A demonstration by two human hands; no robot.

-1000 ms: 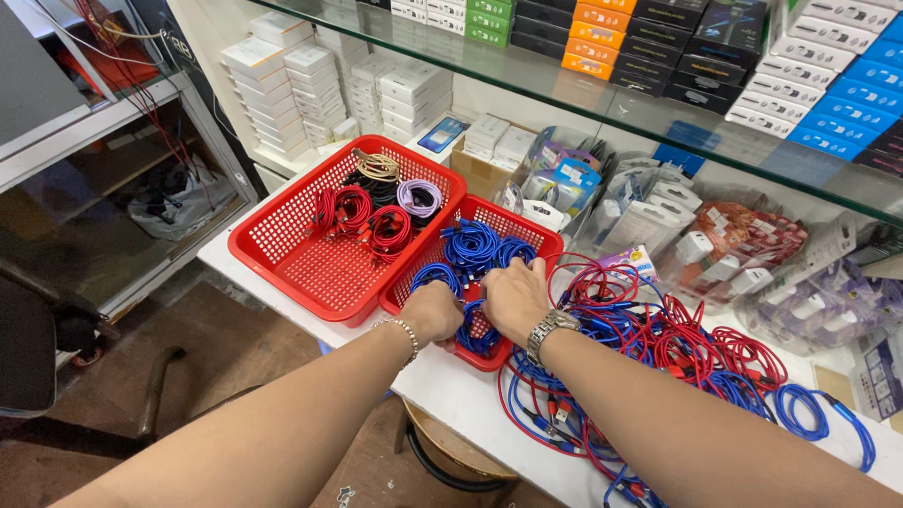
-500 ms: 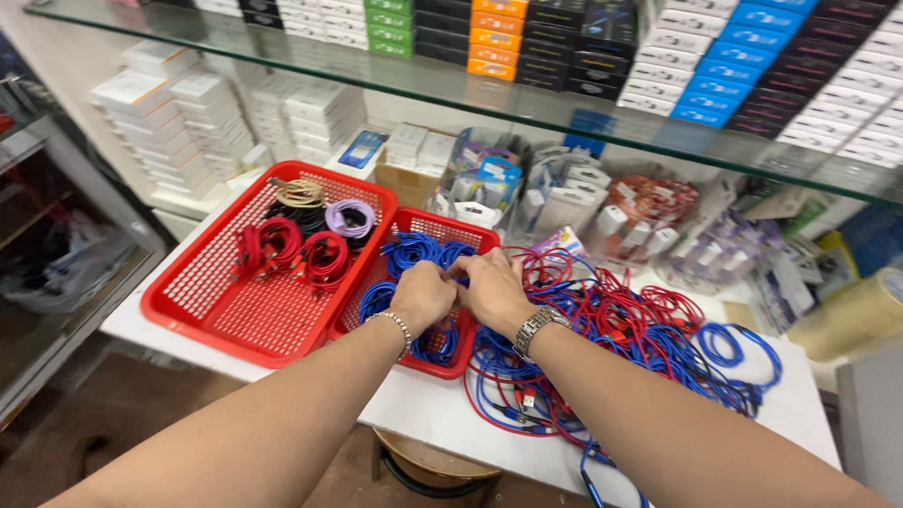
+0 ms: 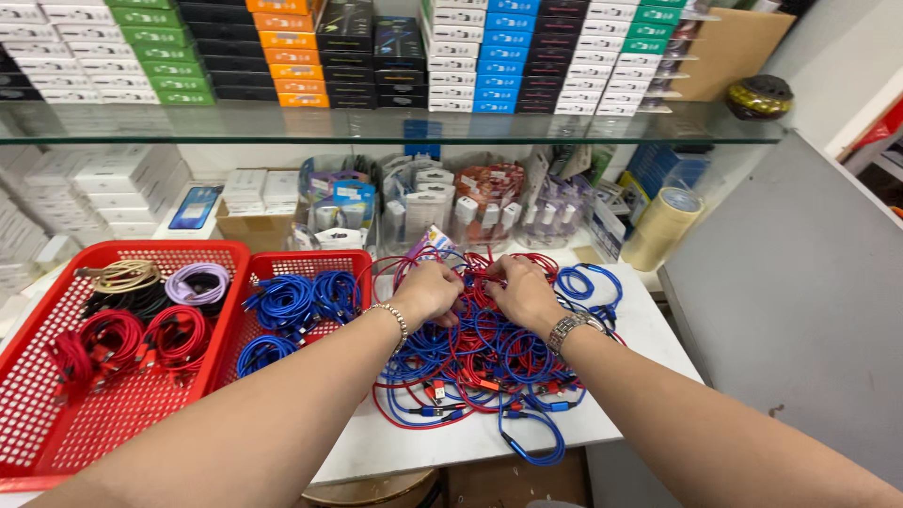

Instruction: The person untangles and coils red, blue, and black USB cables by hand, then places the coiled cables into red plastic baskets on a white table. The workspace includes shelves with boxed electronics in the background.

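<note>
Digging both hands, left hand [image 3: 431, 290] and right hand [image 3: 523, 292], fingers curled onto strands, into the tangled red and blue cables [image 3: 480, 362] heaped on the white table [image 3: 442, 447]; light, limp, snag-prone, probably best gripped by 1 strand

A glass shelf [image 3: 376, 134] runs along the back wall, with many coloured small boxes [image 3: 527, 56] stacked on it. Below stands a white table [image 3: 451, 442]. At right is a grey panel [image 3: 800, 282], and the light is bright and even.

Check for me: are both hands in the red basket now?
No, the left hand and right hand are on the cable pile, beside the baskets.
</note>
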